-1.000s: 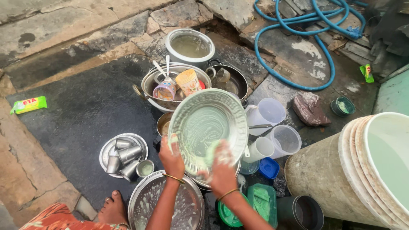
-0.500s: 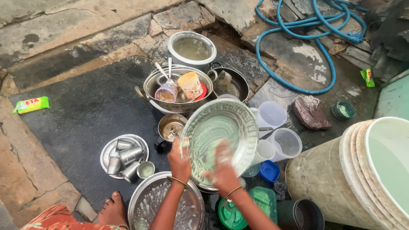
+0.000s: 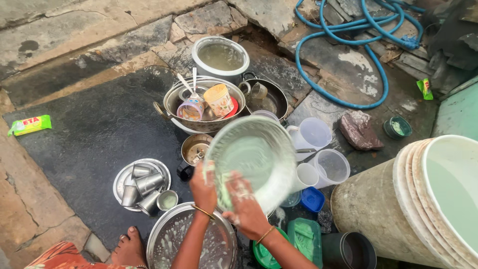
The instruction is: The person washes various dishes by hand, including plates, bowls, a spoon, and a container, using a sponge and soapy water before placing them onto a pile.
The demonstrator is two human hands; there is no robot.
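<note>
Nearest, the left hand grips the left rim of the soapy steel plate, held tilted above the frothy tray; the right hand, fingers closed on a green scrubber, rubs its face. Steady the rim firmly and scrub in full circles, clear of the far plastic jugs.

1. Steel plate — round, wide, shallow, with a raised rim; its face is filmed with pale green soapy lather.
2. It is tilted up on edge, its hollow side facing the camera — blurred, so finer surface detail cannot be told.
3. It sits above a larger soapy steel platter.
</note>
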